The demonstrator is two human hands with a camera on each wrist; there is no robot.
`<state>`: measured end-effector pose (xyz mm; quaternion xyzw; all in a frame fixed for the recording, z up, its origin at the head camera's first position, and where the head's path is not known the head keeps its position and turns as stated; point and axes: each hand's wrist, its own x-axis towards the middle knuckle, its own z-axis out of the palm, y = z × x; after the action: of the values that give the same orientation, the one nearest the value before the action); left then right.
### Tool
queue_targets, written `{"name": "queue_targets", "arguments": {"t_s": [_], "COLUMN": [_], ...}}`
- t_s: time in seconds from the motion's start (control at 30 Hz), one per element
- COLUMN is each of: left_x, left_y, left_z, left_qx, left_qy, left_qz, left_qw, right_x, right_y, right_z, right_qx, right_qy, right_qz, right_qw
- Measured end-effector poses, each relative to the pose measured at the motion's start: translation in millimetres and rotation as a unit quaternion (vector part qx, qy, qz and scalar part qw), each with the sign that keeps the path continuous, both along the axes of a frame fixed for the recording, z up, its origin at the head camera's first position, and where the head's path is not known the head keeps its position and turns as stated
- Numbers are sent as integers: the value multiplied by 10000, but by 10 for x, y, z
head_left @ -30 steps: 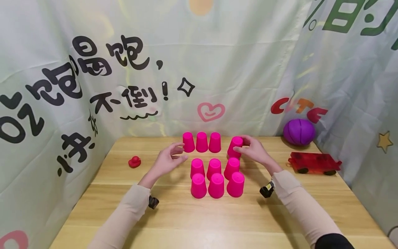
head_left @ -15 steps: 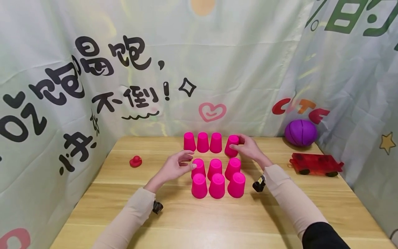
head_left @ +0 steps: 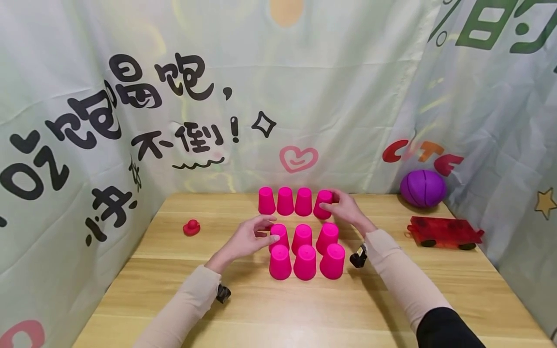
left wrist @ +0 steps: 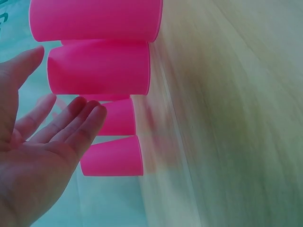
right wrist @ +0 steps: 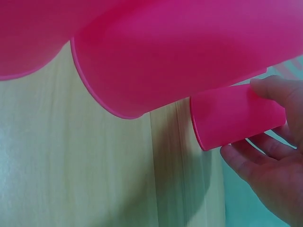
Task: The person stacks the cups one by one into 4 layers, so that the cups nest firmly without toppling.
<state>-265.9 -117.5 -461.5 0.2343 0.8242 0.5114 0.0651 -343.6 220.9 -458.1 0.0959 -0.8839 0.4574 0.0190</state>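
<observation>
Bright pink cups stand upside down in three rows. My right hand (head_left: 346, 211) grips the rightmost cup (head_left: 323, 205) of the back row. In the right wrist view the thumb lies on one side of that cup (right wrist: 232, 116) and the fingers on the other. My left hand (head_left: 245, 238) is beside the left cup (head_left: 279, 236) of the middle row, its fingers loosely extended. Seen from the left wrist, the palm (left wrist: 35, 177) holds nothing, and the cups (left wrist: 99, 68) lie just past the fingertips. The front row's left cup (head_left: 280, 263) partly hides the one behind it.
A small red rubber duck (head_left: 191, 227) sits on the wooden table (head_left: 300, 314) at the left. To the right are a purple ball (head_left: 423, 188) and a translucent red toy car (head_left: 445, 232). A printed curtain (head_left: 339, 96) hangs behind the table.
My right hand has brought its cup left and back, level with the other back-row cups. My left hand has moved from beside the back row down toward the middle row's left cup.
</observation>
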Motion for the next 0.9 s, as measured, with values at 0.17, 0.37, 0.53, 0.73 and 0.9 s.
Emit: {"name": "queue_targets", "arguments": {"t_s": [0.17, 0.37, 0.53, 0.73, 0.9], "left_x": [-4, 9, 6, 2, 9], "left_y": [6, 5, 6, 2, 9], "left_z": [3, 14, 10, 4, -1], "left_qx": [9, -102, -180, -278, -276], "left_qy": [126, 170, 152, 110, 61], "left_qz": [-85, -108, -62, -77, -128], "left_qw": [9999, 9997, 9997, 9995, 9995], "right_x": [-24, -48, -68, -76, -79], "right_y": [-5, -18, -22, -28, -29], "right_z": [-4, -6, -8, 6, 9], "right_qx": [-44, -16, -36, -41, -106], "right_qy": [-54, -51, -117, -181, -185], "right_qz": [-18, -12, -5, 14, 36], "right_qw": [10000, 10000, 9999, 9998, 9998]}}
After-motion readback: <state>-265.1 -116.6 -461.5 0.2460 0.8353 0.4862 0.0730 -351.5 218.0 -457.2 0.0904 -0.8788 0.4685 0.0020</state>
